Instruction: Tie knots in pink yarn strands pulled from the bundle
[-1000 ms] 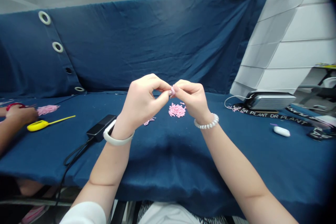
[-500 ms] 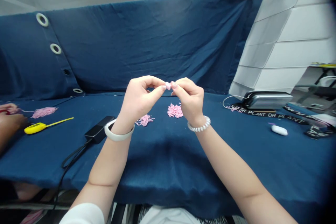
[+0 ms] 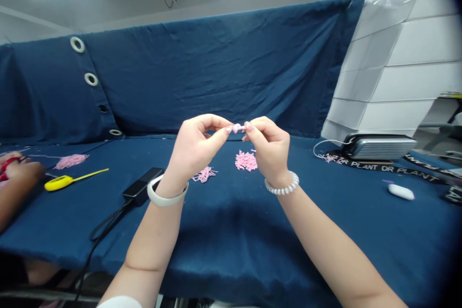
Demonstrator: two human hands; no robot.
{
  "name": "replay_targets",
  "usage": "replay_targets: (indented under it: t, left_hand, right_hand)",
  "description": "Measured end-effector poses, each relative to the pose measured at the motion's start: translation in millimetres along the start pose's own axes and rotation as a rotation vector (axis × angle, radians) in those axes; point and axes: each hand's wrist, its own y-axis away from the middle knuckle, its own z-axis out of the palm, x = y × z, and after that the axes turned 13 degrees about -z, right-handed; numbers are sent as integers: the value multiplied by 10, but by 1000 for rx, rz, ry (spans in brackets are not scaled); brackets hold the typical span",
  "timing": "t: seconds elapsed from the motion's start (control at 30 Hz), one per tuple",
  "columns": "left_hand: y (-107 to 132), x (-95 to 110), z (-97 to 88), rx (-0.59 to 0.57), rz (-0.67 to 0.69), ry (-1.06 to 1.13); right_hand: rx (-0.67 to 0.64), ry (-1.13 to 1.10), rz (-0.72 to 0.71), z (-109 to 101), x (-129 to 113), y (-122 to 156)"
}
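Note:
A small piece of pink cord [image 3: 237, 128], seemingly looped or knotted, is stretched between my fingertips above the table. My left hand [image 3: 202, 147] pinches its left end between thumb and forefinger. At the other end, my right hand [image 3: 270, 147] grips the cord in a like pinch. Below and between the hands lies a pile of short pink pieces [image 3: 246, 160]. A loose bundle of pink strands [image 3: 204, 174] rests beside my left wrist, partly behind it. The cord's exact form is too small to make out.
On the blue cloth-covered table [image 3: 231, 236] lie a black adapter [image 3: 142, 186] with cable, a yellow tape measure [image 3: 59, 183] and pink yarn [image 3: 71, 161]. A co-worker's hand [image 3: 21, 171] holds red scissors [image 3: 9, 163]. Rightward are a silver device [image 3: 383, 147], lettered ribbon [image 3: 382, 168] and white case [image 3: 401, 191].
My hands have drawn slightly apart, so a short stretch of cord shows between the fingertips. The view has tilted up a little, and the co-worker's red scissors show more.

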Motion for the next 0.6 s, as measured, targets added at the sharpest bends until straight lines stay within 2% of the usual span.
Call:
replay_targets:
  t: [0.13, 0.23, 0.33, 0.47, 0.6]
  left_hand:
    - [10, -7, -2, 11, 12, -5]
    - [1, -21, 2, 31, 23, 0]
    - [-4, -23, 9, 23, 22, -4]
    - [3, -15, 25, -11, 5, 19]
    - [2, -18, 33, -85, -45, 66]
  right_hand:
    - [-9, -37, 51, -22, 19, -7]
    - [-15, -149, 130, -52, 36, -33]
    - [-101, -237, 178, -89, 5, -79]
    - [-270, -126, 62, -112, -93, -111]
    - [-306, 35, -164, -111, -115, -85]
